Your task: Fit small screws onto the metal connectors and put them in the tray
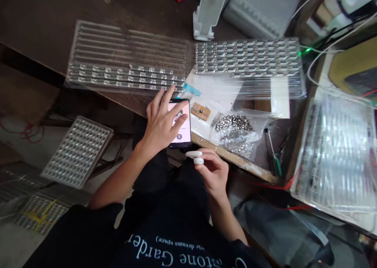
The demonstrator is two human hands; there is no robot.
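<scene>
- Left hand [160, 123] spreads over the phone [183, 131], fingers apart and gripping nothing; its thumb lies over the lit screen; whether it touches the glass, I cannot tell
- The phone sits at the near edge of the bench [38, 20], screen up; what bears its weight is hidden
- Right hand [215, 172] is pinched on white earbuds [194, 154], just below the phone's near end; the two hands are apart
- Beyond the left fingertips lies the left tray [103, 44], metal parts in its near rows; beside it lies the right tray [250, 88], its far rows filled
- Right of the phone lie a brown card [206, 117] and a clear bag [260, 123] of small metal pieces [234, 123]; a green-handled tool [276, 165] lies just beyond the bag
- A white stand [211, 5] stands upright behind the trays
</scene>
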